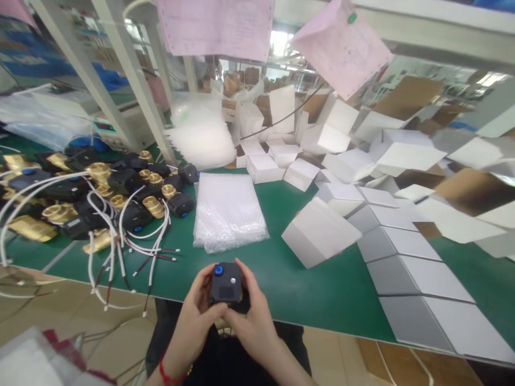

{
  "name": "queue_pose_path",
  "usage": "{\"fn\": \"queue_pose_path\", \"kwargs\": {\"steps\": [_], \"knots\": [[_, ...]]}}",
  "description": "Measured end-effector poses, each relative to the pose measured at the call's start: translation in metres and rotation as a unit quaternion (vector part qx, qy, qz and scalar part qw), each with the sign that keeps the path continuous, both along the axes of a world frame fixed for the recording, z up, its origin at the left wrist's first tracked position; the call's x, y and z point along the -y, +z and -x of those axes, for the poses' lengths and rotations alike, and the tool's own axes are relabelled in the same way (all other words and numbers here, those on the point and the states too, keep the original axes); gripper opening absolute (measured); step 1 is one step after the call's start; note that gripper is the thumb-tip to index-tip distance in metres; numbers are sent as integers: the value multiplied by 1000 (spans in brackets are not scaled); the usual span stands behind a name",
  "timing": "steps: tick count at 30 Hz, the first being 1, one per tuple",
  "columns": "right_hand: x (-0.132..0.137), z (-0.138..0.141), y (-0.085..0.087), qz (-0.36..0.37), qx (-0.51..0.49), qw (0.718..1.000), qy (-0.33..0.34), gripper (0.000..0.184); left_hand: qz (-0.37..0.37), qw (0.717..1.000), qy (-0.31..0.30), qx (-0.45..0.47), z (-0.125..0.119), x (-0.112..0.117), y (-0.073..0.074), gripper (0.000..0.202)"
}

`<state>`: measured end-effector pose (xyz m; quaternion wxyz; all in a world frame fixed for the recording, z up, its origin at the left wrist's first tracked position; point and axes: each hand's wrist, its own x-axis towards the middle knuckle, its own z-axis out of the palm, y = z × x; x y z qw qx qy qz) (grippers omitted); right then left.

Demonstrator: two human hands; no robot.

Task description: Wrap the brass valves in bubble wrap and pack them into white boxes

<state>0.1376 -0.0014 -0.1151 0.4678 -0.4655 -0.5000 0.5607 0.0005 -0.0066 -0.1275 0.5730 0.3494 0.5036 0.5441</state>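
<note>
Both of my hands hold a small black valve unit (226, 284) with a blue button and a silver dot on top, just in front of the green table's near edge (281, 300). My left hand (197, 316) wraps its left side, fingers curled. My right hand (251, 316) grips its right side and underside. A red string circles my left wrist.
A pile of black and brass valves with white wires (92, 198) lies at the left. A stack of bubble-wrap bags (227, 212) sits ahead. Many white cardboard boxes (317, 230) spread across the right and back. Pink papers (341, 43) hang overhead.
</note>
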Motion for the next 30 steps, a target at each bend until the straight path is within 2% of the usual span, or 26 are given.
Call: {"fn": "queue_pose_path", "kwargs": {"steps": [4,8,15,19,21,24,27,30], "knots": [[-10,-4,0,56,-59,994,-74,59,24,999,-30,-38,-12,-8,5,58],[-17,-9,-1,66,-96,990,-82,51,34,997,-53,-49,-14,-13,8,61],[-19,-12,-1,70,-135,984,-93,47,32,995,-66,-62,-13,-13,1,61],[-16,-10,-2,82,-188,974,-95,50,21,993,-62,-96,-14,-13,8,59],[-15,-7,-3,115,-246,957,-98,52,19,991,-58,-120,-14,-13,12,59],[-13,-1,-3,189,-362,908,-94,62,7,990,-35,-140,-14,-15,16,59],[-13,2,-3,260,-458,849,-43,62,-6,993,-21,-117,-15,-18,19,59],[-11,5,-5,320,-506,801,18,58,13,997,-61,-53,-17,-20,24,66]]}}
